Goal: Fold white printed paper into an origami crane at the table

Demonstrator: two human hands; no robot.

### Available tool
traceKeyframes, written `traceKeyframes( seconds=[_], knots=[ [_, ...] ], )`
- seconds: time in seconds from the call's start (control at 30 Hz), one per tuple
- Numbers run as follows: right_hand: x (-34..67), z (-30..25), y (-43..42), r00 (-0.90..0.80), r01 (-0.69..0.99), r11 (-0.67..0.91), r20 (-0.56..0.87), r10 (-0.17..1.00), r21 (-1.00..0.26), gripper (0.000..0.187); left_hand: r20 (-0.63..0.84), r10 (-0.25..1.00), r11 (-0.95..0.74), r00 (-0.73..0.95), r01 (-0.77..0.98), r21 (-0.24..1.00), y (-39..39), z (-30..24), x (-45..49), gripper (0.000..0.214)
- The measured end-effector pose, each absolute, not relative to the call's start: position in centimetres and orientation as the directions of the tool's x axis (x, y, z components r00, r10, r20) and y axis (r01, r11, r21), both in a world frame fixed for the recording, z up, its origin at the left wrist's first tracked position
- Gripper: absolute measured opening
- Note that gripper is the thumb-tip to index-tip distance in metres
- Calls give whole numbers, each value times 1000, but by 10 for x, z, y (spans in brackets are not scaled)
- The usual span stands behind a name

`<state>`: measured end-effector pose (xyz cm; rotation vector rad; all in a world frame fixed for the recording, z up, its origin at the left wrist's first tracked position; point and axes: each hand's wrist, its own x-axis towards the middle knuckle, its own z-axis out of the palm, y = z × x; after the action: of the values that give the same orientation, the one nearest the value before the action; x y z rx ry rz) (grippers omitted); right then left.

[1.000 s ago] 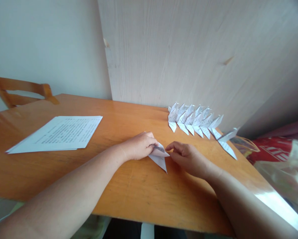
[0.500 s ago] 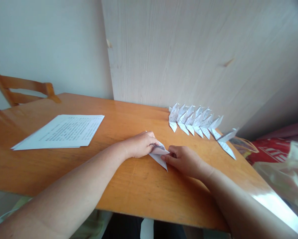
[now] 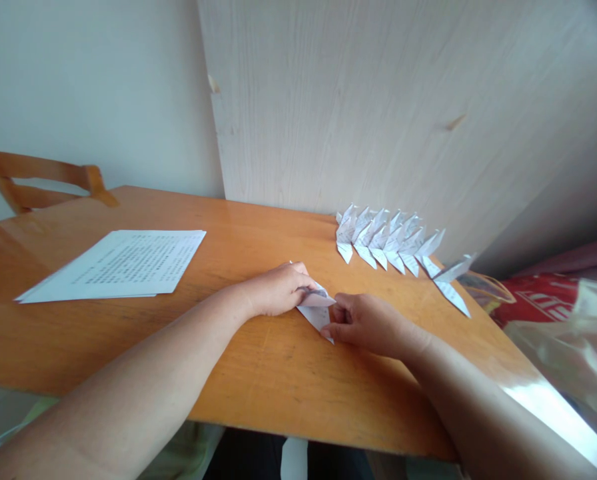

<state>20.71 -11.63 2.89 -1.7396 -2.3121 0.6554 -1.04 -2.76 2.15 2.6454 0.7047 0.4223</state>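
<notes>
**Left hand** (image 3: pixel 278 293) and **right hand** (image 3: pixel 368 323): both bare. The left forearm (image 3: pixel 143 387) and the right forearm (image 3: pixel 483 413) are broad and uncovered down to the lower edge of the view. Pale green fabric (image 3: pixel 193 453) shows low between them; whether it is clothing cannot be told.

Bright, soft daylight, evenly spread. Only faint, diffuse shade under the left hand (image 3: pixel 278 290) and right hand (image 3: pixel 368 325) on the table (image 3: pixel 258 380). Strong white glare along the table's near right edge. Sharp at centre, with crisp creases on the folded paper (image 3: pixel 318 313). Smeared and hazy at far right around the plastic bag (image 3: pixel 578 333). Wide-angle stretching toward the lower corners.
</notes>
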Motion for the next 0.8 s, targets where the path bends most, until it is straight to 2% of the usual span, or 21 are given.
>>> traceKeyframes(
  seconds=[0.2, 0.43, 0.63, 0.8],
  knots=[
    [209, 37, -121, -356, 839, 243, -154, 922, -487, 29, 200, 516, -816, 833, 406, 412, -28, 21, -11, 31],
    [223, 44, -118, -418, 756, 240, -166, 893, -609, 17, 240, 454, -854, 858, 343, 391, -25, 19, -10, 37],
    [224, 30, -105, -220, 729, 190, 38, 975, -657, 15, 265, 381, -872, 886, 248, 423, -27, 18, -4, 39],
    [215, 18, -100, -234, 707, 321, 220, 947, -631, 11, 254, 382, -846, 888, 226, 482, -28, 21, -4, 35]
  ],
)
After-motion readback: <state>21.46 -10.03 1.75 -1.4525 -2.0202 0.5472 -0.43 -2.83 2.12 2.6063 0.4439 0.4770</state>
